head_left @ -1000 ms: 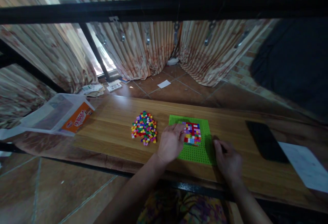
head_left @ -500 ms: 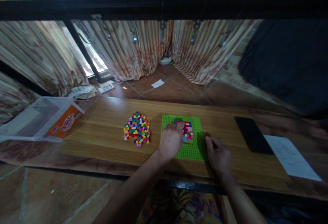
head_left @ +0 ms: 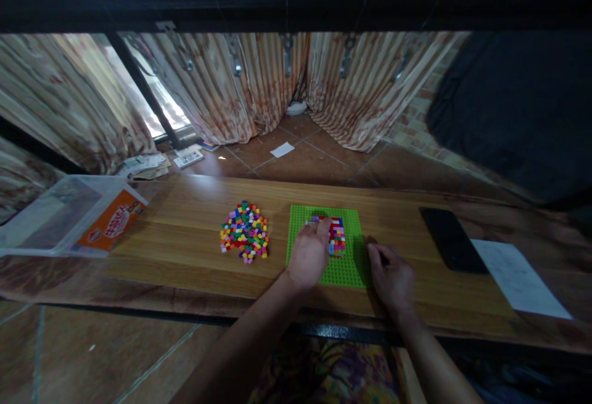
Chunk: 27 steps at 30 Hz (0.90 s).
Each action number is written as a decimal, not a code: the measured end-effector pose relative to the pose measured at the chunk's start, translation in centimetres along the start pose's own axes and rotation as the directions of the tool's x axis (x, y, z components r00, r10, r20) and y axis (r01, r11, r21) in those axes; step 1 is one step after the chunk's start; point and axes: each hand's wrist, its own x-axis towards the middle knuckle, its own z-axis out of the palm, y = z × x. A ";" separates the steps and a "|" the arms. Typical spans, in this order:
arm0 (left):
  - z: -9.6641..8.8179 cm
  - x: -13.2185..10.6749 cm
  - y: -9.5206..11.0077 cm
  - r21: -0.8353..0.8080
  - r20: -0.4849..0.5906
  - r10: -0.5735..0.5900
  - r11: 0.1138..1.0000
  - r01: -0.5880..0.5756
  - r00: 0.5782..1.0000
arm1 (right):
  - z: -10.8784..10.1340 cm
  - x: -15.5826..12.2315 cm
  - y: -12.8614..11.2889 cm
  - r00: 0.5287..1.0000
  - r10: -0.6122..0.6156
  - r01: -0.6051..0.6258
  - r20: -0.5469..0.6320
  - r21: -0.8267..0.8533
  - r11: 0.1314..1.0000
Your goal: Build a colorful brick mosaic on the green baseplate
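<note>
A green studded baseplate (head_left: 345, 276) lies on the wooden board, with a flat patch of small multicoloured building bricks (head_left: 337, 237) built up on it. My left hand (head_left: 309, 257) is over the left part of that patch, index finger pointing forward onto the bricks and the other fingers curled. Whatever may be under its fingertips is hidden. By the plate's right edge rests my right hand (head_left: 393, 276), its fingers curled in and nothing visible in them. To the left of the plate is a loose heap of small coloured bricks (head_left: 245, 231).
A clear plastic box (head_left: 60, 206) with an orange label stands at the board's (head_left: 185, 237) left end. At the right lie a black phone-like slab (head_left: 453, 240) and a white sheet of paper (head_left: 520, 277). A black metal bar (head_left: 296, 9) crosses above the far side.
The view has shifted slightly, moving everything a little left in the picture. My left hand stays on the brick patch, its fingers nearly unchanged. My right hand keeps its place beside the plate.
</note>
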 end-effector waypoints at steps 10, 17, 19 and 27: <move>0.3 -0.7 -0.9 -0.162 -0.036 -0.017 0.987 0.011 0.999 | 0.0 0.1 0.3 1.000 -0.026 0.026 -0.003 -0.002 1.000; 0.5 -1.9 -1.3 -0.114 -0.082 0.051 0.992 -0.061 0.995 | 0.0 0.0 0.1 1.000 -0.022 0.022 -0.001 -0.004 1.000; 0.6 -2.1 -1.3 -0.079 -0.057 0.064 0.995 -0.068 0.996 | 0.0 0.0 0.1 1.000 -0.029 0.029 -0.005 -0.009 1.000; 0.8 -2.0 -1.2 0.060 -0.001 0.113 0.992 -0.113 0.994 | 0.0 0.0 0.2 1.000 -0.019 0.019 -0.005 -0.005 1.000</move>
